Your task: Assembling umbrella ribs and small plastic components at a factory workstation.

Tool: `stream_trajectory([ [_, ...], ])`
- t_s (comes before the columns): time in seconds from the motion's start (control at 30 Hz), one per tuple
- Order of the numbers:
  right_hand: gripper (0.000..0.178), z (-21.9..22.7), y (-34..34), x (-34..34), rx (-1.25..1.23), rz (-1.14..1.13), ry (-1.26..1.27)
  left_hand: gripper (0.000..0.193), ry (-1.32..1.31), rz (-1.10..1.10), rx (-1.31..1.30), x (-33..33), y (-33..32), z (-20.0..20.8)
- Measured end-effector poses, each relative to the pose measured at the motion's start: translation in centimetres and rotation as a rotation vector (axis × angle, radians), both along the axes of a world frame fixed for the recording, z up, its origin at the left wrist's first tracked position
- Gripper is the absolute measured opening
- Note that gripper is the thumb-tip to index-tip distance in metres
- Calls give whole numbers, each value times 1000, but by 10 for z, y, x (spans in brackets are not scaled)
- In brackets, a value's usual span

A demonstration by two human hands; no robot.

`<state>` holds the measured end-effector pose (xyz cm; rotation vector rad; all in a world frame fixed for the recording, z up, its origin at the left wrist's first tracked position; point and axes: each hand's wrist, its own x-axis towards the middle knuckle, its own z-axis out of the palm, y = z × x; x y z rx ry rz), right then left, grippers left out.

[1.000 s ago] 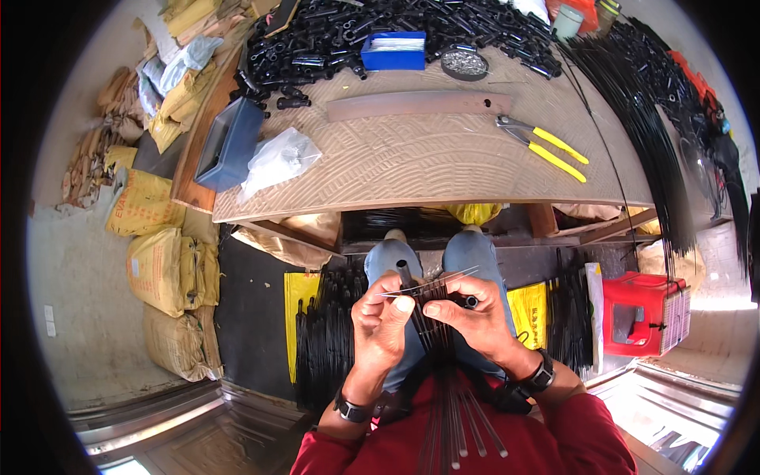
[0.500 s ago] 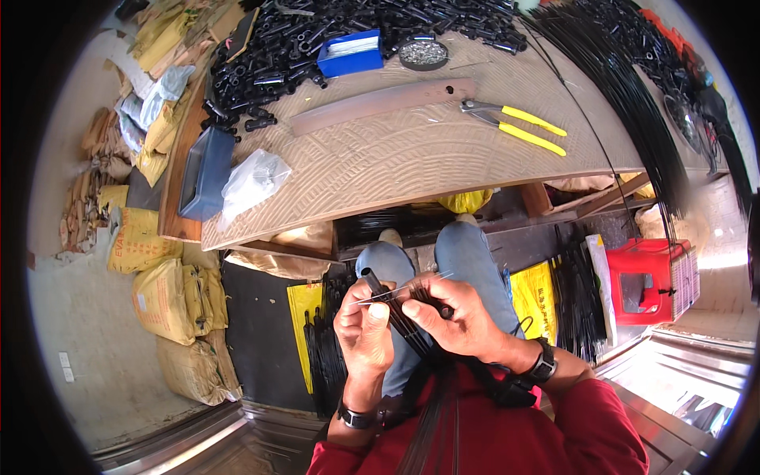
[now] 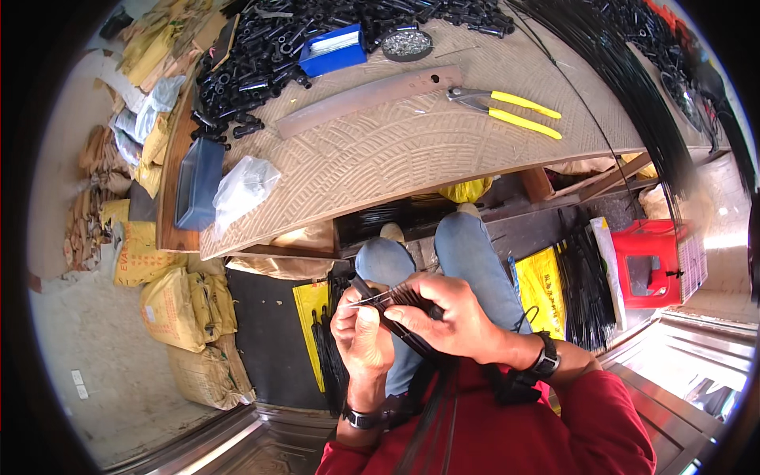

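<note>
Above my lap, my left hand (image 3: 366, 342) pinches a thin silvery needle-like wire (image 3: 367, 301) between thumb and fingers. The wire crosses a slim black tube (image 3: 359, 283) whose end points up and away from me. My right hand (image 3: 453, 318) is closed around a black bundle beside that tube, its thumb lying along it; what exactly the fingers enclose is partly hidden. Thin black strands (image 3: 431, 427) trail from below the hands over my red top.
Ahead is a textured worktable (image 3: 340, 174) with yellow-handled pliers (image 3: 522, 112), a flat metal strip (image 3: 364, 103), a blue box (image 3: 332, 51), a dish of small metal bits (image 3: 407, 45) and heaped black tubes (image 3: 261, 59). A red stool (image 3: 633, 265) stands right; sacks (image 3: 170, 309) lie left.
My right hand has shifted slightly left and nearer my left hand, and the tube's end sits a little lower. The whole view has turned slightly.
</note>
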<state>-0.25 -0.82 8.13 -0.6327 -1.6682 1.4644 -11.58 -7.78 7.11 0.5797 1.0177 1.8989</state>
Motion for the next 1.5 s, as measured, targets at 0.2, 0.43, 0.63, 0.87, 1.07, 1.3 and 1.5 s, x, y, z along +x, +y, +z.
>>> stream_trajectory([
  [0.2,20,0,14,8,-430,338,124,36,202,119,8,11,3,-3],
  [0.43,36,-6,19,12,-160,162,-56,43,220,104,89,1,7,-34],
  [0.63,59,28,90,28,-48,-219,333,38,-318,-148,90,17,20,-15],
  [0.87,28,90,107,-10,-130,589,-330,24,-494,-243,-51,24,21,-1],
  [1.07,42,78,108,-3,-162,637,-329,20,-431,-225,24,27,24,-9],
  [1.3,48,76,107,-1,-42,629,-350,20,-420,-193,14,27,25,0],
  [1.5,56,76,106,6,-9,639,-329,18,-386,-120,16,32,26,1],
])
